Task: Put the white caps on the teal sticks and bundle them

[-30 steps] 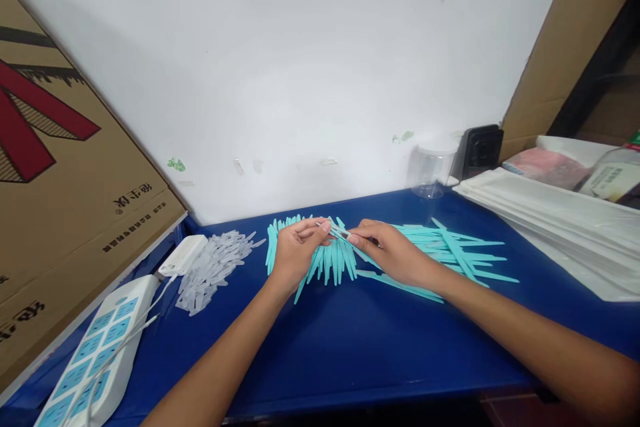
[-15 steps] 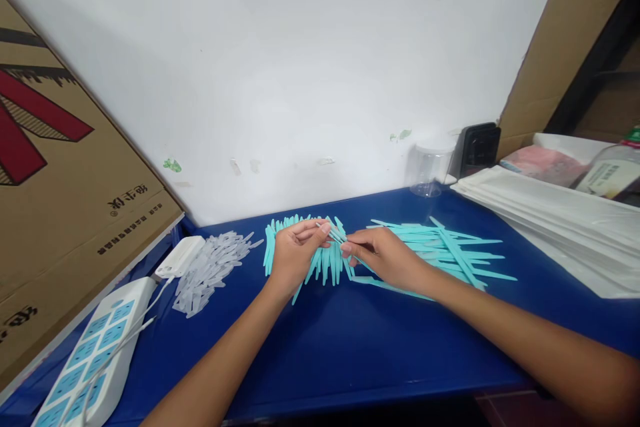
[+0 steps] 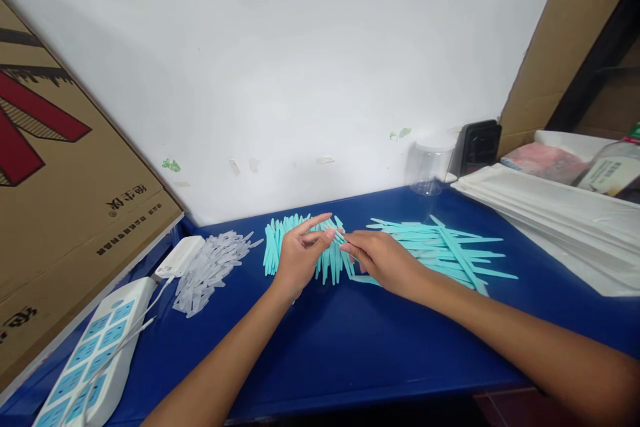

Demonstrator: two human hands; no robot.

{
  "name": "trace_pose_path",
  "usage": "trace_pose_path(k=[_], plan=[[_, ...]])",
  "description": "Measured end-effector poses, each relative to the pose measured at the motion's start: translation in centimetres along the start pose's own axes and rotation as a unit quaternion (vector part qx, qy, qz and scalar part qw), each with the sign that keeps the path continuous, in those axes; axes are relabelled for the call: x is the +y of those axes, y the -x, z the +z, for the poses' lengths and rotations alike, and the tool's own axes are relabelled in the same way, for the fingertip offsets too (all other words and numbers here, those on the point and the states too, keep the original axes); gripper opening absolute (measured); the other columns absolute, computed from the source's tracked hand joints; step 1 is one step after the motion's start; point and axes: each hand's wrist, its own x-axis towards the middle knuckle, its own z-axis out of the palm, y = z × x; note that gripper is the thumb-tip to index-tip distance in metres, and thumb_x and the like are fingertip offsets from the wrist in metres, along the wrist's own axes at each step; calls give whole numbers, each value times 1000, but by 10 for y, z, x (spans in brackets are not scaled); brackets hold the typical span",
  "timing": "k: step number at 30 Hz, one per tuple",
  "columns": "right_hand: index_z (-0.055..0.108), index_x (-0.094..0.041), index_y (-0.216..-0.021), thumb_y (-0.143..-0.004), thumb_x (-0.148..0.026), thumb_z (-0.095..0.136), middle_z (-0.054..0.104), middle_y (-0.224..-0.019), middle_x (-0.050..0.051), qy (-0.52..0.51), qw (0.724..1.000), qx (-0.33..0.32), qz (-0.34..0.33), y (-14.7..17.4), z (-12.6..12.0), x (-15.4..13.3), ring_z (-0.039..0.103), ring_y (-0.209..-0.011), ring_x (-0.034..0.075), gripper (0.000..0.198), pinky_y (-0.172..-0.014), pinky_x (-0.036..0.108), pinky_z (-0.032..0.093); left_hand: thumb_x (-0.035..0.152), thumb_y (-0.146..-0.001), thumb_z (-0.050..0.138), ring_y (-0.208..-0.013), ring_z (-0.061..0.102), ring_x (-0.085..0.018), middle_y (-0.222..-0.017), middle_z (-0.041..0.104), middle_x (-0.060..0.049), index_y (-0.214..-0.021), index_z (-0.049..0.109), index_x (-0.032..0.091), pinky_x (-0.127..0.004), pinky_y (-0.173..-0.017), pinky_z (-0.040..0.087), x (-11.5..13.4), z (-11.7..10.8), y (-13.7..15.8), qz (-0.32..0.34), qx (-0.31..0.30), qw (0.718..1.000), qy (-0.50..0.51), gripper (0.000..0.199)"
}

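Over the middle of the blue table, my left hand (image 3: 298, 255) has its index finger raised, with thumb and other fingers closed on one end of a slim turquoise stick (image 3: 340, 236). My right hand (image 3: 384, 259) pinches the same stick from the right, fingertips close to the left ones. Its exact kind is too small to tell. Behind and below my left hand lies a pile of short turquoise sticks (image 3: 280, 243), partly hidden. A looser heap of longer turquoise sticks (image 3: 450, 250) spreads beyond my right hand.
A heap of small translucent plastic pieces (image 3: 213, 270) lies on the left, beside a white box (image 3: 181, 257) and a power strip (image 3: 95, 360) with cables. Toward the back stands a clear jar (image 3: 430, 167). White sheets (image 3: 555, 220) rest on the right; a cardboard box (image 3: 75, 213) borders the left.
My left index finger has lifted and straightened away from the thumb. Both hands stay close together at about the same spot.
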Motion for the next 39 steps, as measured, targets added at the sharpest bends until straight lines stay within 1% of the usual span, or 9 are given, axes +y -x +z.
trace_pose_path(k=[2,6,10,16,19,22,27,35,39], plan=[[53,-19,-76,-108,-36,37,57,-70,2,7,1000,0,1,0,-1,-2,54,-62,16,39,-62,27,36,42,-86,76,-108,70,-27,-99,81,-7,-132,67,20,-40,-101,48,1,1,1,5,-5,1000,11,52],[57,-18,-85,-107,-35,36,59,-77,4,7,1000,-14,11,2,-2,-4,54,-64,16,35,-63,28,38,41,-86,76,-110,70,-28,-103,80,-10,-121,73,18,-40,-102,48,1,2,1,-3,-1,999,37,42],[59,-19,-95,-107,-37,36,64,-77,3,-103,992,-60,29,3,0,1,61,-68,17,31,-66,28,44,41,-85,77,-106,71,-28,-104,79,-12,-115,75,17,-39,-96,50,0,-1,-2,-19,24,998,57,38],[67,-15,-89,-105,-45,41,69,-70,5,-256,949,-129,131,1,-3,1,69,-66,19,43,-64,30,54,38,-83,79,-107,68,-27,-108,77,-14,-116,75,16,-38,-94,49,1,-10,-7,-29,52,995,75,39],[71,-11,-89,-99,-55,52,73,-76,8,-354,911,-157,146,-1,-8,-5,72,-67,20,49,-65,32,58,38,-84,78,-105,68,-26,-103,78,-13,-117,74,16,-39,-94,49,2,-13,-9,-31,37,994,97,40],[74,-10,-91,-89,-63,63,76,-89,12,-406,888,-164,140,0,-12,-6,74,-72,22,55,-67,34,60,38,-85,78,-101,69,-25,-103,77,-12,-117,74,17,-38,-91,50,3,-14,-9,-26,15,993,112,39],[76,-9,-94,-84,-66,67,77,-84,13,-428,874,-182,143,2,-13,-1,76,-76,25,58,-71,36,60,40,-86,76,-101,70,-26,-106,77,-13,-120,72,17,-36,-88,51,6,-13,-8,-24,-2,994,103,41],[78,-10,-95,-88,-66,63,79,-84,14,-403,879,-207,147,3,-16,-6,76,-72,22,59,-58,25,46,41,-81,81,-102,70,-27,-103,78,-14,-120,73,18,-39,-91,51,6,-13,-7,-48,-9,992,112,46],[77,-10,-94,-87,-68,63,79,-83,14,-398,882,-208,142,4,-18,-9,76,-72,22,61,-57,24,44,42,-84,79,-105,70,-28,-107,77,-14,-110,76,16,-41,-95,50,4,-14,-8,-75,-32,986,147,38]])
